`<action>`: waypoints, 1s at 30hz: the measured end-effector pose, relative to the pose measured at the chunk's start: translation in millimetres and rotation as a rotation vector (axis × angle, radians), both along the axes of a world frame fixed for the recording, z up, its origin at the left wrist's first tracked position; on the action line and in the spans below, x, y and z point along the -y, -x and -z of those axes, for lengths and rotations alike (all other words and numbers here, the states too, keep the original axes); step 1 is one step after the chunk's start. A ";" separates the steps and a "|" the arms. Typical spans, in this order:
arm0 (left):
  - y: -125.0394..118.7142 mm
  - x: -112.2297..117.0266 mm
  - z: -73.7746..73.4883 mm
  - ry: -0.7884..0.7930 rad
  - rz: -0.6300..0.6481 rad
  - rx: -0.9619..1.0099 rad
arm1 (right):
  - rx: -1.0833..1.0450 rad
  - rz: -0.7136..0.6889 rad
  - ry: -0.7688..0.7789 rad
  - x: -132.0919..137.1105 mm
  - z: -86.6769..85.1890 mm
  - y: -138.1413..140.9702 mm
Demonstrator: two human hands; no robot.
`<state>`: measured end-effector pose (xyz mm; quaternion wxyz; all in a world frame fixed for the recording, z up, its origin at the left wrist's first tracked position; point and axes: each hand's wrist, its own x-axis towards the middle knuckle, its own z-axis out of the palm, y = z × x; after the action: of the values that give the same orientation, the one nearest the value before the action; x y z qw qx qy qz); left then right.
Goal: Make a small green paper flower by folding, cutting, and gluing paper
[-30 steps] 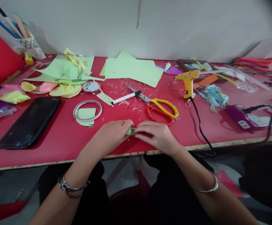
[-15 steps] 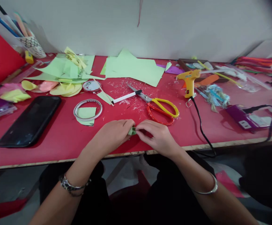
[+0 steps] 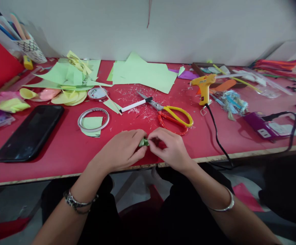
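Note:
At the near edge of the red table [image 3: 61,149], my left hand [image 3: 123,149] and my right hand [image 3: 169,149] meet, both closed on a small folded piece of light green paper [image 3: 144,142]. Only a sliver of the paper shows between the fingertips; the rest is hidden in my left hand. My right fingers pinch its right end. Just beyond the hands lie scissors with yellow and orange handles [image 3: 173,117] and a white marker with a black cap [image 3: 135,105].
A black phone [image 3: 29,132] lies at the left. A tape ring [image 3: 93,119] sits on a green scrap. Green paper sheets [image 3: 142,73] and yellow cutouts [image 3: 68,97] lie at the back. A yellow glue gun [image 3: 204,88] with black cord and a purple power strip [image 3: 261,126] stand at the right.
My right fingers have curled up into a tighter pinch on the green paper. Both hands stay at the same spot; the view has shifted slightly.

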<state>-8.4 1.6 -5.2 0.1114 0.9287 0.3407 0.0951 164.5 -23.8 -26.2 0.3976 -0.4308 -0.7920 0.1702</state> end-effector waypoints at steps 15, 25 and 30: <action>-2.9 -0.6 3.5 -0.146 -0.027 -0.009 | 0.044 -0.058 -0.144 -2.5 -1.3 -0.8; -5.9 0.6 6.0 -0.218 -0.037 -0.020 | -0.022 -0.044 -0.116 -1.2 0.1 0.1; -7.7 0.8 5.9 -0.216 -0.047 -0.051 | -0.028 -0.019 -0.093 -1.1 1.3 1.1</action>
<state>-0.7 0.8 -11.1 -0.0004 0.9292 0.3527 0.1101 163.4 -22.7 -27.5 0.4266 -0.4019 -0.7975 0.1430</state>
